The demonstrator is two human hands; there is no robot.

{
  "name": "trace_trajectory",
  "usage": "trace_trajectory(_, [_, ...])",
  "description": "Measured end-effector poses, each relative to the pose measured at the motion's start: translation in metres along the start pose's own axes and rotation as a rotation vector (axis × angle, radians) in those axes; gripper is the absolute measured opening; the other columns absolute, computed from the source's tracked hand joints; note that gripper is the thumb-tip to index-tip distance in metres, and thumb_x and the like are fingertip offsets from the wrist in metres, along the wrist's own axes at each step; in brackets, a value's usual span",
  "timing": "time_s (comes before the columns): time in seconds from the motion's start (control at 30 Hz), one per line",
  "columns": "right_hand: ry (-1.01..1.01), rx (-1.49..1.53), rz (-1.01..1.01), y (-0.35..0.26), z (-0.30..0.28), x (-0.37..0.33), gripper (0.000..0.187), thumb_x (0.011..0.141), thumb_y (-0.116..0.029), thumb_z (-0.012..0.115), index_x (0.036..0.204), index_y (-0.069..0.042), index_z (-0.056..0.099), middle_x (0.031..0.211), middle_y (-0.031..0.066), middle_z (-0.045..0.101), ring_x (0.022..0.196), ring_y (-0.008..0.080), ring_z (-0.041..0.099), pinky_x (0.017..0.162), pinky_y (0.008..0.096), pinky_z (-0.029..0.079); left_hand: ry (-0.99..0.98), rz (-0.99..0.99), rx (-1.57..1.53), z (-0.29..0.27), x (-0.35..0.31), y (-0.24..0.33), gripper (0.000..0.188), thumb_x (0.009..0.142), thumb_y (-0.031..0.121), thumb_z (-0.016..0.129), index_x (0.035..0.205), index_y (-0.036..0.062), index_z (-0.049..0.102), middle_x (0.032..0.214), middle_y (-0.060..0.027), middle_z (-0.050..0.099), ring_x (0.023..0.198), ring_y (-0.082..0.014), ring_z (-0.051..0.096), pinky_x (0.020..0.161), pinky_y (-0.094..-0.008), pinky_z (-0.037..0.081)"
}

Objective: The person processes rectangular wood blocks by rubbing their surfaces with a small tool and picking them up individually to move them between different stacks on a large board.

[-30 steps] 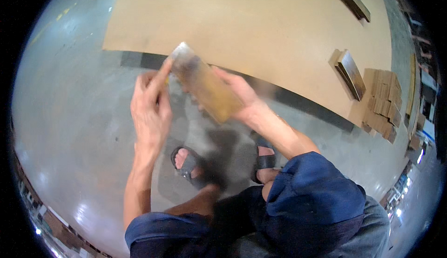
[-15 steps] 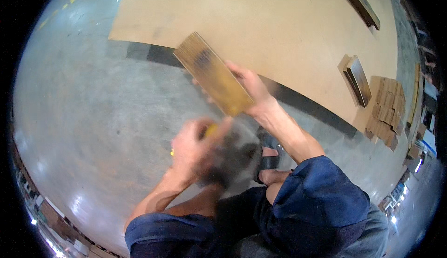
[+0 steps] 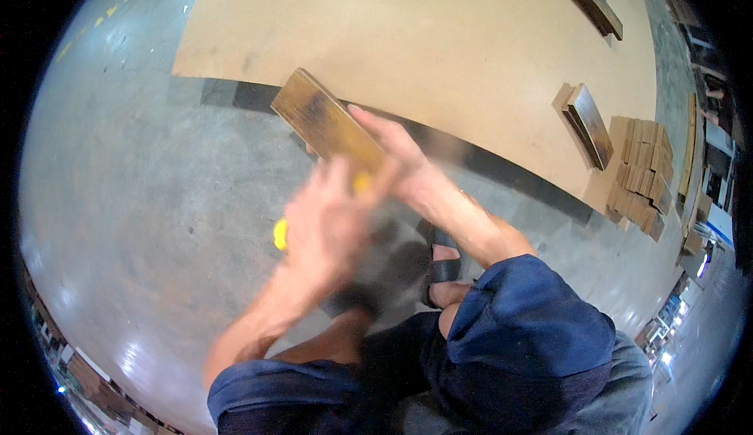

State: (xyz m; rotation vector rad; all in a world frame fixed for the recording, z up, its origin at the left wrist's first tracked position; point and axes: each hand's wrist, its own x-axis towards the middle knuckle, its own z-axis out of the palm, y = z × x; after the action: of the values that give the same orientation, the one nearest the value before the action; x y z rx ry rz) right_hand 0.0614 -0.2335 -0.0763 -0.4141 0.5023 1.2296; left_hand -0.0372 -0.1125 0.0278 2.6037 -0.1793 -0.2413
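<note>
A short brown wooden board point(image 3: 318, 113) is held up above the floor, tilted, with a dark smudge on its face. My right hand point(image 3: 404, 156) grips its right edge near the lower end, thumb along the side. Against that lower end is my left hand point(image 3: 325, 211), blurred by motion, with its fingers closed around a yellow tool point(image 3: 280, 233). Yellow shows on both sides of the fist; the tool's kind is hidden by the fingers.
A large tan sheet point(image 3: 408, 35) with a dark edge lies ahead. On it are a short board point(image 3: 588, 125), stacked boards point(image 3: 590, 0) farther off, and a pile of wood pieces point(image 3: 643, 168) at the right. My sandalled foot point(image 3: 445, 266) stands on the grey concrete floor point(image 3: 157, 192).
My left hand has moved up onto the board's lower end with the yellow tool. The board and my right hand have shifted slightly left.
</note>
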Motion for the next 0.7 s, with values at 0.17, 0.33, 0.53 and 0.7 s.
trace_trajectory(0.17, [-0.037, -0.073, -0.067, -0.005, 0.007, -0.002, 0.050, 0.108, -0.037, 0.041, 0.144, -0.003, 0.048, 0.125, 0.0197, 0.065, 0.113, 0.0307, 0.066, 0.088, 0.0434, 0.058, 0.241, -0.106, -0.251, 0.007, -0.018, -0.020, 0.060, 0.081, -0.005, 0.063, 0.134, 0.0222, 0.067, 0.107, -0.0135, 0.063, 0.094, -0.0275, 0.062, 0.080, -0.0343, 0.052])
trace_trajectory(0.33, [-0.179, -0.213, -0.090, -0.012, 0.010, -0.002, 0.054, 0.111, -0.038, 0.021, 0.148, -0.004, 0.041, 0.128, 0.0252, 0.063, 0.107, 0.0330, 0.068, 0.084, 0.0431, 0.059, 0.486, -0.315, -0.227, -0.003, 0.008, -0.094, 0.045, 0.092, -0.004, 0.060, 0.131, 0.0163, 0.069, 0.102, -0.0131, 0.062, 0.083, -0.0252, 0.062, 0.074, -0.0364, 0.052])
trace_trajectory(0.53, [-0.084, -0.168, -0.091, -0.007, 0.008, 0.003, 0.055, 0.111, -0.040, 0.025, 0.148, -0.004, 0.043, 0.130, 0.0233, 0.062, 0.110, 0.0317, 0.067, 0.088, 0.0429, 0.058, 0.362, -0.177, -0.091, 0.014, -0.012, -0.075, 0.054, 0.085, -0.006, 0.060, 0.131, 0.0202, 0.068, 0.105, -0.0131, 0.062, 0.089, -0.0284, 0.064, 0.074, -0.0398, 0.054])
trace_trajectory(0.7, [-0.235, -0.089, -0.036, -0.015, -0.023, 0.010, 0.055, 0.109, -0.039, 0.035, 0.148, 0.000, 0.044, 0.134, 0.0261, 0.058, 0.110, 0.0311, 0.066, 0.089, 0.0462, 0.058, 0.121, -0.046, -0.211, 0.026, -0.054, -0.015, 0.056, 0.082, -0.003, 0.060, 0.132, 0.0223, 0.068, 0.105, -0.0133, 0.062, 0.091, -0.0318, 0.064, 0.073, -0.0423, 0.054])
